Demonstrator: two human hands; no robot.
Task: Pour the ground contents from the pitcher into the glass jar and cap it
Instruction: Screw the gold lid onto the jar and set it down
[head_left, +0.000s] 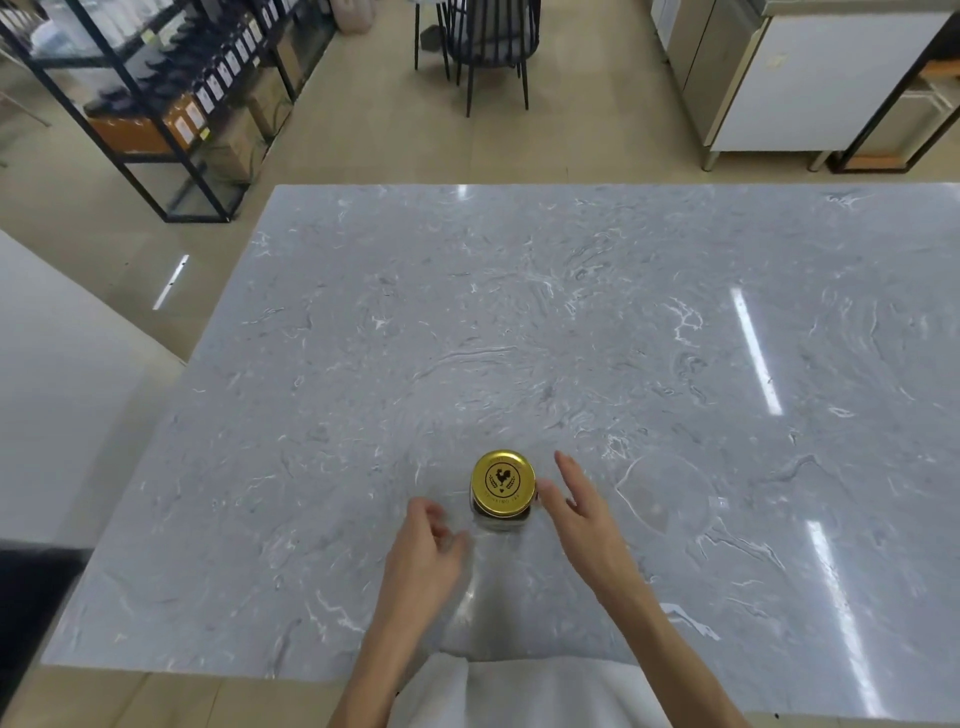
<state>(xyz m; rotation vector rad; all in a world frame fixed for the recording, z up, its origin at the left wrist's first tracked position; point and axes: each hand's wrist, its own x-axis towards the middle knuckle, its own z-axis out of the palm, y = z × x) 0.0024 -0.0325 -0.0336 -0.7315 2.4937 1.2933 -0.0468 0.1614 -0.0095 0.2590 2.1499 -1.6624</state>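
A glass jar (501, 521) stands upright on the grey marble table (519, 338), near the front edge. A gold lid (503, 484) with a black rooster emblem sits on its mouth, and dark contents show through the glass below. My left hand (427, 548) hovers just left of the jar with fingers loosely curled, holding nothing. My right hand (576, 506) is just right of the jar, fingers spread, thumb tip close to the lid's rim. No pitcher is in view.
A clear glass lid or dish (667, 493) lies flat on the table to the right of my right hand. Beyond the table are a black shelving rack (156, 104), a dark chair (488, 47) and a white cabinet (810, 83).
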